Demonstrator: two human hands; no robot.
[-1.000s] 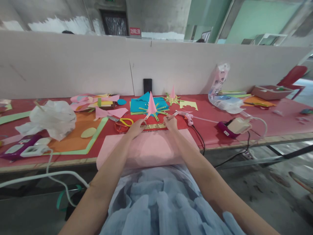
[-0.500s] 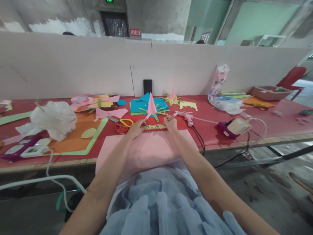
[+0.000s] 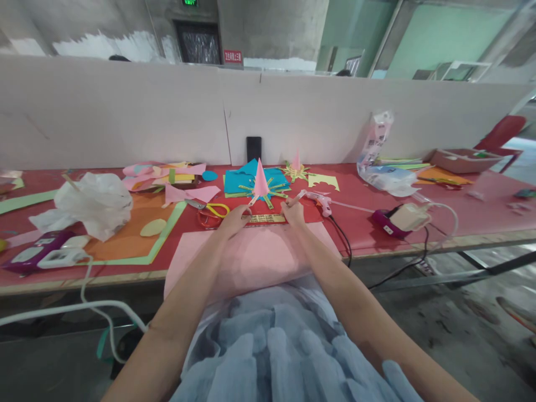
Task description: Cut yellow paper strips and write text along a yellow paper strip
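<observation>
Two pink cones stand upright on the worktop [image 3: 355,226], and these look the furthest along: the front cone [image 3: 260,181] has narrow patterned strips spread from its foot like rays, and the rear cone [image 3: 296,162] has a similar ring around its base. The patterned strip [image 3: 267,218] between the hands seems less advanced, since it lies flat and apart from both cones. How many more pieces remain cannot be told from here.

The strip is on the near part of the worktop, just in front of the front cone and beside the far edge of the pink sheet [image 3: 251,254]. Its long axis runs left to right, nearly level with the worktop's near edge, one end towards each hand; nothing marks either end as its head. The cones' tips point straight up.

The left hand [image 3: 235,220] is at the strip's left end with its fingers bent, and the right hand [image 3: 293,213] is at the right end, fingers curled in. Whether either is pinching the strip or only pressing on it, I cannot tell. Scissors [image 3: 219,210] lie near the left hand, a glue gun [image 3: 323,204] near the right
</observation>
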